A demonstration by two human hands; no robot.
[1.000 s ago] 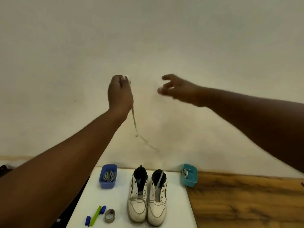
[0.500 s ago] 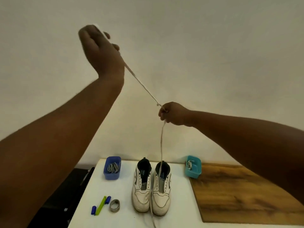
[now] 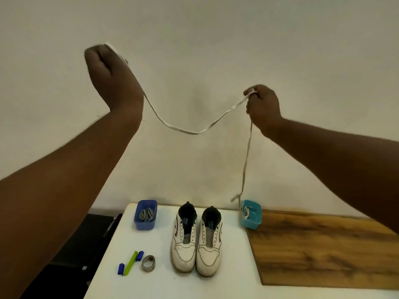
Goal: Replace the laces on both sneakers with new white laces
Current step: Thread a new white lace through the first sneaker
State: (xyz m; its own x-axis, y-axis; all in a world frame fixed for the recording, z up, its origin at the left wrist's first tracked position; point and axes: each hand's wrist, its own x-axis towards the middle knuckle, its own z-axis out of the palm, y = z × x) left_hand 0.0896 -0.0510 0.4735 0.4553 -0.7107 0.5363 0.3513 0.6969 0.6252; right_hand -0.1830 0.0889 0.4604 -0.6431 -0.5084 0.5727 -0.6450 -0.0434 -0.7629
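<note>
1. Behind everything a plain pale wall is seen, and below it a white table beside a wooden board.
2. One lace is held aloft: the left hand is fisted round one end, and the right hand has its fingers curled round a point further along.
3. A slack loop sags between the hands, and the tail hangs towards the teal tub.
4. Two white sneakers are stood side by side, both unlaced.
5. Two tubs are counted: the teal one and a blue tub, each with laces inside.
6. One tape roll and one green pen between blue pieces are noted.
7. It is judged that the tail could snag the teal tub and tip it off the table edge, if drawn upward.
</note>
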